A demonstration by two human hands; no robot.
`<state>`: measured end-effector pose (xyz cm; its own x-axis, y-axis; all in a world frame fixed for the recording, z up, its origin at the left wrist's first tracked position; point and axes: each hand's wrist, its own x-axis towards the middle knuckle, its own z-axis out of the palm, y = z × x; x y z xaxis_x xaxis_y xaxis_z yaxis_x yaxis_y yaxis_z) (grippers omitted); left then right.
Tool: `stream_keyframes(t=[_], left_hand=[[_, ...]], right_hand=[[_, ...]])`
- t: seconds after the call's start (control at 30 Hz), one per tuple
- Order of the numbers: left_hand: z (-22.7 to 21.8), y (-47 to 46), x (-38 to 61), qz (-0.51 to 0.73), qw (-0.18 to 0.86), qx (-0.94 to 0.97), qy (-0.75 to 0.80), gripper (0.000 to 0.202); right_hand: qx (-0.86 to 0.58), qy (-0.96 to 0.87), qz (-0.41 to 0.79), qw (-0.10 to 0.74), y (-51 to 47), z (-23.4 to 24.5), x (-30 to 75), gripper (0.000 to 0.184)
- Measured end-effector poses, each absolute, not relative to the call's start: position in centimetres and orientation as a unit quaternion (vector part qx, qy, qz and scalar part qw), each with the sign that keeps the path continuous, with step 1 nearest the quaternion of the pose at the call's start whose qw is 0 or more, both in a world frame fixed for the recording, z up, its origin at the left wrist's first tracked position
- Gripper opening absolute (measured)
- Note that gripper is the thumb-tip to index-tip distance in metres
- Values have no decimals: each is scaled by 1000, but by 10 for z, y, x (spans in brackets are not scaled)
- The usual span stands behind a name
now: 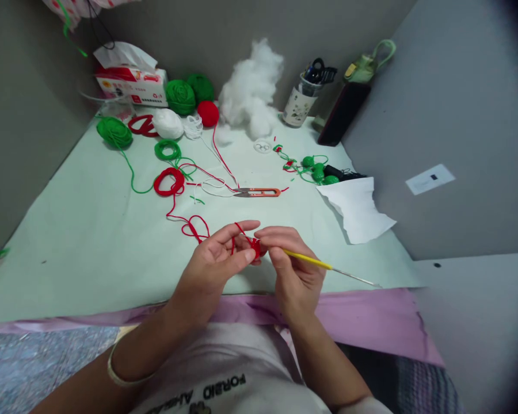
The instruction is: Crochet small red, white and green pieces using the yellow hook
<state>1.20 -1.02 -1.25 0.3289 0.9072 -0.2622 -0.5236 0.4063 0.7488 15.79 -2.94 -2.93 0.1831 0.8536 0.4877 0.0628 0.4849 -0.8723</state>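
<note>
My left hand (218,259) pinches a small red crochet piece (255,248), with red yarn (190,224) looped over its forefinger and trailing back across the table. My right hand (291,264) grips a yellow-handled crochet hook (328,265), its tip at the red piece and its metal end pointing right. Both hands hover just above the near edge of the pale green table (90,247).
Orange thread snips (259,192) lie mid-table beside red (169,181) and green (167,149) yarn coils. Yarn balls (180,96), a tissue box (132,85), white stuffing (250,92) and a pen cup (300,100) line the back. White paper (356,210) and small green pieces (317,169) lie at right.
</note>
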Motion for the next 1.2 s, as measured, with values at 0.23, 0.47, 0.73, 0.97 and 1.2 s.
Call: stream_keyframes(t=[0.23, 0.47, 0.73, 0.97, 1.2], left_hand=[[-16, -8, 13, 482, 770, 243, 340, 38], [-15, -4, 8, 448, 813, 161, 335, 29], [-18, -10, 14, 508, 735, 252, 371, 39], [-16, -7, 11, 436, 819, 155, 340, 35], [-17, -7, 12, 505, 738, 251, 371, 42]], right_hand=[[-448, -687, 131, 557, -37, -35, 158, 32], [-434, -590, 226, 643, -32, -34, 162, 23], [-444, -584, 257, 629, -31, -38, 158, 19], [-464, -642, 110, 600, -30, -45, 161, 24], [-450, -568, 276, 631, -26, -29, 160, 18]])
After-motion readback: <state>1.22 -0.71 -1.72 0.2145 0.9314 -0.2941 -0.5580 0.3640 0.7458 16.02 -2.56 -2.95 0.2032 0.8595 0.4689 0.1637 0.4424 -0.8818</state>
